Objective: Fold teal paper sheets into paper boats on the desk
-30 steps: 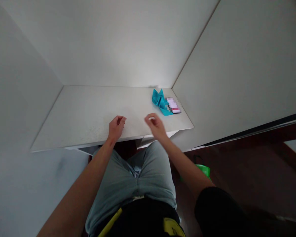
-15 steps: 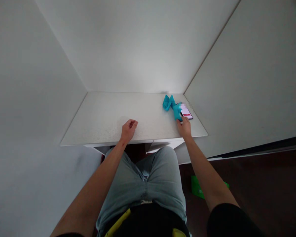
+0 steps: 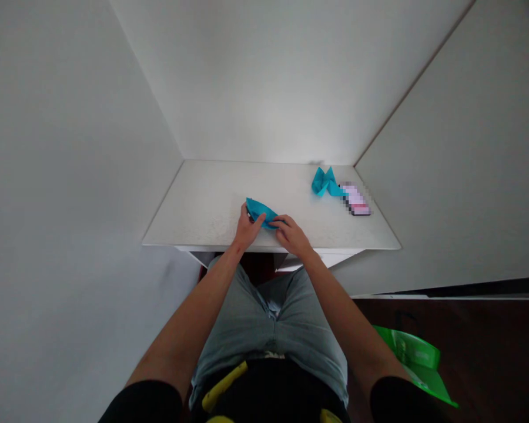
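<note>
A piece of folded blue paper [image 3: 259,209] is held between my two hands, just above the front middle of the white desk. My left hand [image 3: 247,228] is closed on its left end, with the thumb on the near side. My right hand [image 3: 292,235] pinches the right end with its fingertips. Parts of the paper are hidden behind my fingers. At the back right of the desk lies another folded blue paper piece [image 3: 324,182] with pointed tips, away from both hands.
A phone [image 3: 357,202] with a lit, blurred screen lies at the right of the white desk [image 3: 194,205]. Walls [image 3: 264,82] close in the back, left and right. On the floor at the lower right is a green plastic object [image 3: 418,352].
My right hand has brought one folded blue paper from beside the phone to the desk's middle. My left hand has taken hold of it too. The view has shifted slightly.
</note>
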{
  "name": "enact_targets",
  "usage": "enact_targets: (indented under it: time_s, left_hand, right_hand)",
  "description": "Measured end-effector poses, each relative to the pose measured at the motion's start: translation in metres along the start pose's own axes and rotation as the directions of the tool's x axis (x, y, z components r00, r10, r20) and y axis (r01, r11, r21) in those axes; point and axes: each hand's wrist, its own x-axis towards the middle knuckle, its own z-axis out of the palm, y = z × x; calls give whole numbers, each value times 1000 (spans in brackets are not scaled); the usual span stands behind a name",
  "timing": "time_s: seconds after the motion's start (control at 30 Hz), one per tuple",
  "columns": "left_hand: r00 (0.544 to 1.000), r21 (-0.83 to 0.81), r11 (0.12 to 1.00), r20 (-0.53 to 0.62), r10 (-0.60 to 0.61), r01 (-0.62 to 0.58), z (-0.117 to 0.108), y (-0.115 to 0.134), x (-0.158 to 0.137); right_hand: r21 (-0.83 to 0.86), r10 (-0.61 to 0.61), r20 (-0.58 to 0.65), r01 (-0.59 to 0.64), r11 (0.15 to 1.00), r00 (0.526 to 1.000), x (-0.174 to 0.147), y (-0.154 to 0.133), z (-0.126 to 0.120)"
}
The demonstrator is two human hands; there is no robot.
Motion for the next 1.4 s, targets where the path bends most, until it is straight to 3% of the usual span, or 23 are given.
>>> enact_targets:
  time_s: [0.2,0.3,0.4,0.53,0.77,0.97,1.17,1.3,1.4]
  left_hand:
    - [999,44,998,-19,-51,52,0,1,2]
    - [995,51,994,-33,-92,94,0,2,3]
    - [993,16,994,-55,-108,109,-1,4,3]
    - [996,17,997,-50,-80,81,-2,6,2]
    - [997,48,999,-78,15,-11,0,2,1]
    - [984,235,965,-106,146,-118,0,1,1]
    - [964,312,930,-110,241,-197,2,5,0]
    - [966,276,947,-148,212,-166,2,6,1]
    - [971,272,956,-180,160,-107,2,5,4]
  right_hand:
    - [146,149,-92,-135,980,984,-1,7,0]
    - [131,206,-137,-188,973,969,-1,16,2]
    - [71,188,-120,-181,981,975,-4,23,4]
    - [11,139,-96,-139,990,986,-6,25,6]
    - [19,237,-146,-237,971,960,-10,28,7]
    - [-27,270,-255,-286,958,928,-11,33,6]
    - [-36,197,-271,-214,976,942,-11,20,-5]
    - [56,194,-235,-185,981,952,-14,11,-15]
    - [129,246,-262,-218,967,933,-16,9,-19]
